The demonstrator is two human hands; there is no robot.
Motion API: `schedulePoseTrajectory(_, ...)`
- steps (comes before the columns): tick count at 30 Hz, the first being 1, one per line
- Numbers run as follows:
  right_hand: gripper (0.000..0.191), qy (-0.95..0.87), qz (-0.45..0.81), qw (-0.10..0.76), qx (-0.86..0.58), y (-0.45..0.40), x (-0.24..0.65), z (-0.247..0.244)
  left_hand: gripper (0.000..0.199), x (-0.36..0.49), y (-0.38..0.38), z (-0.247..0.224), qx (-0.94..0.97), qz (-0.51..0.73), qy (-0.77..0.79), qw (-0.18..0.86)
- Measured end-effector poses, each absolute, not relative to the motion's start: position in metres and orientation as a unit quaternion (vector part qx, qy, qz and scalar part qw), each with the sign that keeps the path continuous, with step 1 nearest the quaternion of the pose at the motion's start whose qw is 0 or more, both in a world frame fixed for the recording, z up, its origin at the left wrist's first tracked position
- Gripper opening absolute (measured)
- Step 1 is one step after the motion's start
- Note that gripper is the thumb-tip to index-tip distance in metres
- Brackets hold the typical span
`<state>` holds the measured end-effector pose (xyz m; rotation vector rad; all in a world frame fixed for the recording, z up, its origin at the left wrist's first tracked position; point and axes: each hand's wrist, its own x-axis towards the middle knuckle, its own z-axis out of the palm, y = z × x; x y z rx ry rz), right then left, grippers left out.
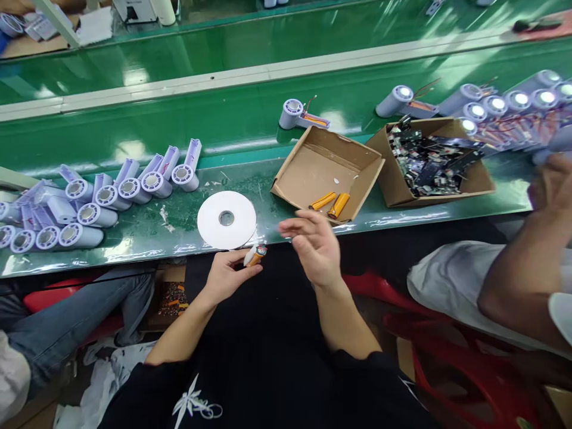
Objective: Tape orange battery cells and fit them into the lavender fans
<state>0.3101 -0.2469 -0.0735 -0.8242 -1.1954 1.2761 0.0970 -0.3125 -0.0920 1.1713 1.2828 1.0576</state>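
Note:
My left hand [227,275] is closed around an orange battery cell [255,256] with a white patch on its side, just off the bench's front edge. Raised to the right, my right hand [315,245] has its fingers apart and holds nothing that I can see. It is nearest to an open cardboard box [304,170] in which two more orange cells [338,205] lie by the front wall. On the bench, beyond my left hand, a white roll of tape [209,219] lies flat.
Several lilac fan housings [129,189] stand in a cluster at left. One lilac unit with wires [292,113] lies behind the box. At right are a carton of circuit boards [395,179], more lilac units [473,112] and a co-worker's arm [522,274]. Another person's leg [89,310] is at left.

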Motion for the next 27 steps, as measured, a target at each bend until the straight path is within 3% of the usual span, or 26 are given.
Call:
schedulePoseTrajectory(3, 0.026, -0.628, 0.537, 0.479, -0.297, -0.249, 0.304, -0.069, 0.026, 0.096, -0.311, -0.088, 0.533, 0.437, 0.539, 0.484)
schedulePoseTrajectory(6, 0.017, -0.642, 0.517, 0.491, -0.281, -0.251, 0.299, -0.067, 0.025, 0.097, -0.312, -0.089, 0.547, 0.428, 0.538, 0.478)
schedulePoseTrajectory(12, 0.029, -0.560, 0.500, 0.575, -0.325, -0.251, 0.298, -0.081, 0.038, 0.094, -0.319, -0.099, 0.500, 0.414, 0.529, 0.547)
schedulePoseTrajectory(17, 0.060, -0.539, 0.622, 0.490, -0.286, -0.257, 0.291, -0.092, 0.033, 0.095, -0.319, -0.093, 0.546, 0.422, 0.537, 0.485)
schedulePoseTrajectory(19, 0.048, -0.585, 0.601, 0.455, -0.298, -0.262, 0.288, -0.092, 0.032, 0.095, -0.318, -0.089, 0.578, 0.423, 0.523, 0.461)
schedulePoseTrajectory(21, 0.035, -0.578, 0.566, 0.482, -0.336, -0.266, 0.287, -0.092, 0.042, 0.091, -0.312, -0.083, 0.608, 0.422, 0.505, 0.444)
schedulePoseTrajectory(24, 0.044, -0.472, 0.555, 0.567, -0.383, -0.265, 0.289, -0.093, 0.067, 0.071, -0.284, -0.065, 0.659, 0.391, 0.529, 0.364)
schedulePoseTrajectory(27, 0.048, -0.419, 0.552, 0.606, -0.391, -0.259, 0.297, -0.095, 0.053, 0.038, -0.228, -0.044, 0.682, 0.323, 0.640, 0.144)
